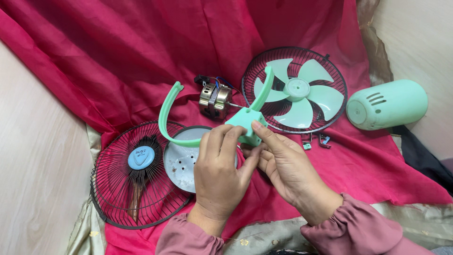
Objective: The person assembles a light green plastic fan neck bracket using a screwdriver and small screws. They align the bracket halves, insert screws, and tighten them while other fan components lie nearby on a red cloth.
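mint bracket | crimson cloth | black grille | mint blades

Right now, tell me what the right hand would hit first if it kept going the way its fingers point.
The right hand points up-left; its fingertips already touch the green U-shaped bracket. Beyond that, probably the motor, though depth is unclear.

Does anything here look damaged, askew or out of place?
Nothing looks broken or spilled. A fan lies in parts on the red cloth: front grille, motor, blades in the rear grille, housing. Both hands, left and right, hold the green bracket.
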